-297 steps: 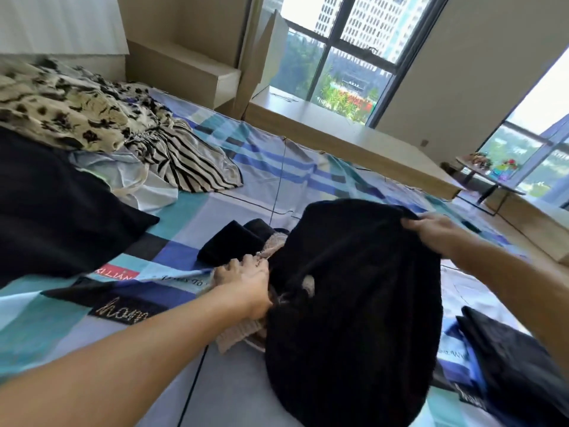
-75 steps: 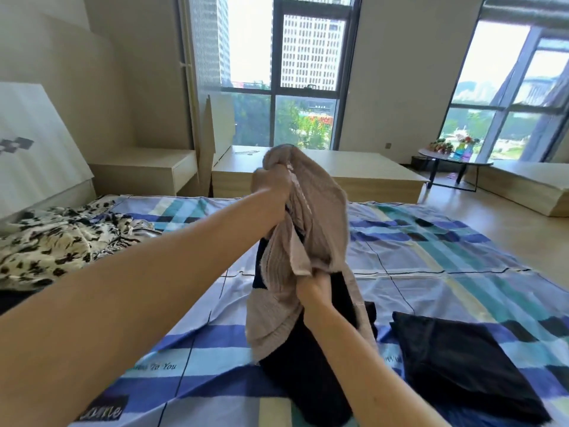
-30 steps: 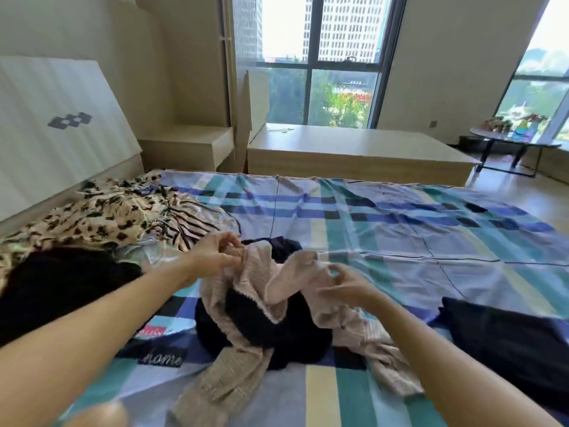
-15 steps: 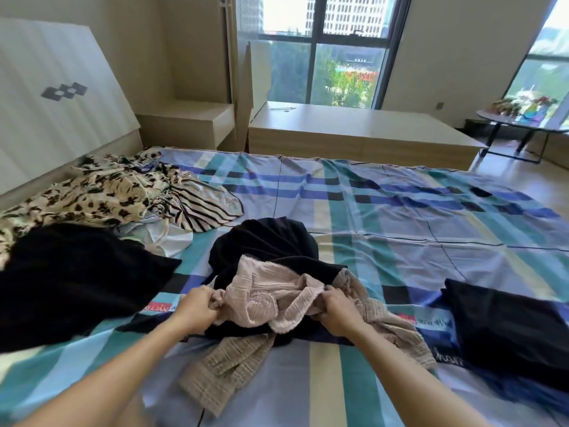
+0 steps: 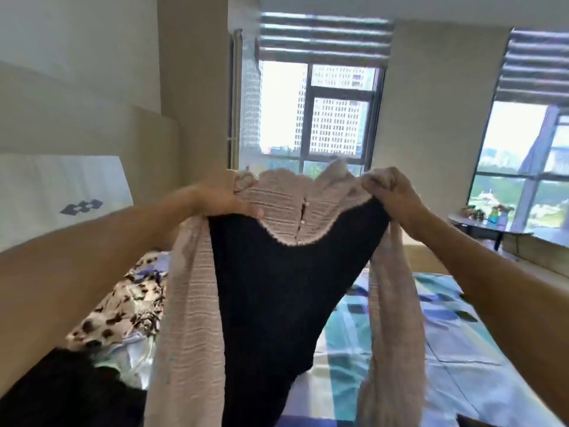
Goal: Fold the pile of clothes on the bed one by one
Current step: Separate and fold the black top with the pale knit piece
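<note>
- The left hand [image 5: 221, 198] is raised in front of the camera. Its grip is closed on one top corner of the two-tone garment [image 5: 286, 288], with the fingers curled over the beige ribbed edge.
- The right hand [image 5: 397, 195] is at the same height. Its grip is closed on the other top corner, and beige fabric is bunched in the fist.
- The two-tone garment hangs in the air between the hands, stretched across its top edge, above the middle of the bed [image 5: 431, 349]. It has a black body, a beige ribbed collar piece with a slit at the centre, and a beige ribbed sleeve hanging down at each side.
- The pile lies along the left edge of the bed. It holds a leopard-print garment [image 5: 123, 303], a pale shiny cloth [image 5: 132, 362] just below it, and a black cloth [image 5: 61, 396] at the near left corner.
- The bed is covered by a checked sheet in blue, teal and white.
- A white headboard panel [image 5: 46, 192] stands beyond the left edge, and a window [image 5: 335, 118] faces the far edge.
</note>
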The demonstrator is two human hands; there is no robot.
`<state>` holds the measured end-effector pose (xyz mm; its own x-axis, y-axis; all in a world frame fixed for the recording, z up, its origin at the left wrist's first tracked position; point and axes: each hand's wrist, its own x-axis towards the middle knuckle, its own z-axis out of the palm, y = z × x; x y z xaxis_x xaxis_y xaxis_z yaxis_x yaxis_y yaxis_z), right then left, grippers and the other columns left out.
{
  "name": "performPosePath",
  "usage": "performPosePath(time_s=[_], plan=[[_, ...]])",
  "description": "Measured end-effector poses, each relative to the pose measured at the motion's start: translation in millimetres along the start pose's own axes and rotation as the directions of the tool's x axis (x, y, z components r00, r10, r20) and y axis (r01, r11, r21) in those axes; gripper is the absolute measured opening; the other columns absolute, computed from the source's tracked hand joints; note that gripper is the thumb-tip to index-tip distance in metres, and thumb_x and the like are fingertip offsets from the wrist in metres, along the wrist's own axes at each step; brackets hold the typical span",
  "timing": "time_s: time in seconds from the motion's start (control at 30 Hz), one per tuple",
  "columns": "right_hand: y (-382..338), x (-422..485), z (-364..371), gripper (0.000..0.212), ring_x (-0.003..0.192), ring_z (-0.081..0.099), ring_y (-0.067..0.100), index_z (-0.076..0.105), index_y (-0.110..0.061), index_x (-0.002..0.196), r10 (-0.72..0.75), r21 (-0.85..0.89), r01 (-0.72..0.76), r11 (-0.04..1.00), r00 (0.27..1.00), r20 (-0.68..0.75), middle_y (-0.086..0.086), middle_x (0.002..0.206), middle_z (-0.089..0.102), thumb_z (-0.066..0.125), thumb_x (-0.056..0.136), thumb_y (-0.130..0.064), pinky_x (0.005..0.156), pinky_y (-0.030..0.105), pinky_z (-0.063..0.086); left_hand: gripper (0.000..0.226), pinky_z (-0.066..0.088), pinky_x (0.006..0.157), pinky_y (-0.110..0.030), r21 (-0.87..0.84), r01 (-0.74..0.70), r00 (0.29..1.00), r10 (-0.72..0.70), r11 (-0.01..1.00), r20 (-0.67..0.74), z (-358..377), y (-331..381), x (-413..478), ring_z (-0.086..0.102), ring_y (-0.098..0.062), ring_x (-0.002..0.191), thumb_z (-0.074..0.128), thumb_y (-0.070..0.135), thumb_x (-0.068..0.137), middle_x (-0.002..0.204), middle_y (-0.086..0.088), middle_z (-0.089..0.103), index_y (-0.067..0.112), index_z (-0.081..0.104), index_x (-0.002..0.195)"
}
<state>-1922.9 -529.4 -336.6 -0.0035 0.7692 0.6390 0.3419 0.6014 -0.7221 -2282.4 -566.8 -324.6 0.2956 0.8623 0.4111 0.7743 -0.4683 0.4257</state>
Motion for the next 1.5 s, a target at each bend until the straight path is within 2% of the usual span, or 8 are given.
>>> performPosePath(time_s=[0.13,0.27,0.57,0.73,0.9,1.13,1.33,1.5], plan=[[-71.1,31.7,-37.6,0.039,0.073,0.064,0.003,0.064,-0.029,0.088,-0.077,-0.612,0.409,0.677,0.866,0.494,-0.015,0.08,0.068,0.083,0.066,-0.054,0.061,0.017,0.045,0.037,0.048,0.089,-0.038,0.459,-0.093,0.989,0.136,0.884,-0.063,-81.7,33.6,35.2,0.064,-0.024,0.097,0.083,0.031,0.079,0.107,-0.006,0.07,0.014,0.068,0.107],[-93.0,64.2,-50.8,0.019,0.082,0.053,0.019,0.061,-0.02,0.095,-0.102,-0.903,0.344,0.258,0.939,0.329,0.004,0.102,0.065,0.068,0.088,-0.037,0.064,0.029,0.036,0.03,0.05,0.083,-0.044,0.599,-0.038,0.98,0.147,0.8,-0.134,-120.1,57.1,55.4,0.064,-0.03,0.088,0.071,0.037,0.091,0.098,-0.013,0.07,0.007,0.068,0.095],[-256.6,137.7,-100.0,0.024,0.101,0.064,0.049,0.066,-0.008,0.106,-0.536,-0.826,0.042,0.562,0.779,-0.326,0.028,0.107,0.065,0.064,0.084,-0.016,0.085,0.047,0.051,0.022,0.045,0.073,-0.039,0.671,0.128,0.661,0.442,0.73,-0.606,-255.5,171.4,85.3,0.064,-0.045,0.097,0.057,0.02,0.094,0.106,-0.024,0.068,0.002,0.067,0.102],[-246.3,125.6,-101.8,0.025,0.106,0.064,0.044,0.065,-0.008,0.112,-0.402,-0.915,0.001,0.404,0.898,-0.177,0.024,0.114,0.065,0.061,0.089,-0.018,0.086,0.043,0.051,0.009,0.039,0.069,-0.034,0.753,0.127,0.859,0.307,0.646,-0.409,-240.2,164.5,86.1,0.059,-0.033,0.084,0.058,0.014,0.092,0.102,-0.019,0.067,0.013,0.052,0.085],[-295.0,136.4,-136.9,0.029,0.113,0.06,0.043,0.06,-0.001,0.121,-0.49,-0.812,-0.087,0.577,0.758,-0.43,0.022,0.117,0.062,0.053,0.096,-0.014,0.083,0.041,0.043,0.011,0.056,0.075,-0.043,0.695,0.124,0.672,0.455,0.708,-0.584,-289.8,204.3,102.5,0.066,-0.035,0.083,0.048,0.027,0.085,0.094,-0.01,0.068,0.023,0.058,0.088],[-255.8,120.2,-136.0,0.02,0.11,0.062,0.041,0.065,-0.01,0.11,-0.361,-0.802,-0.017,0.598,0.887,-0.288,0.022,0.116,0.066,0.051,0.097,-0.017,0.085,0.043,0.046,0.037,0.037,0.058,-0.032,0.71,0.027,0.816,0.394,0.704,-0.423,-248.2,188.6,107.4,0.055,-0.031,0.068,0.057,0.013,0.088,0.06,0.0,0.047,0.021,0.043,0.055],[-291.0,130.5,-144.5,0.016,0.093,0.066,0.042,0.065,-0.015,0.088,-0.543,-0.738,0.054,0.672,0.714,-0.442,0.018,0.095,0.069,0.05,0.087,-0.014,0.072,0.037,0.043,0.022,0.054,0.068,-0.041,0.651,0.058,0.636,0.475,0.757,-0.609,-297.5,215.0,93.8,0.061,-0.03,0.072,0.053,0.025,0.088,0.075,-0.008,0.062,0.02,0.049,0.067],[-266.7,113.9,-135.8,0.006,0.104,0.061,0.035,0.06,-0.009,0.089,-0.356,-0.834,0.127,0.536,0.93,-0.087,0.017,0.098,0.064,0.058,0.093,-0.012,0.085,0.04,0.047,0.028,0.046,0.077,-0.032,0.859,0.198,0.783,0.45,0.473,-0.429,-266.3,194.9,94.6,0.058,-0.029,0.095,0.04,0.028,0.098,0.103,-0.015,0.065,0.013,0.062,0.089]])
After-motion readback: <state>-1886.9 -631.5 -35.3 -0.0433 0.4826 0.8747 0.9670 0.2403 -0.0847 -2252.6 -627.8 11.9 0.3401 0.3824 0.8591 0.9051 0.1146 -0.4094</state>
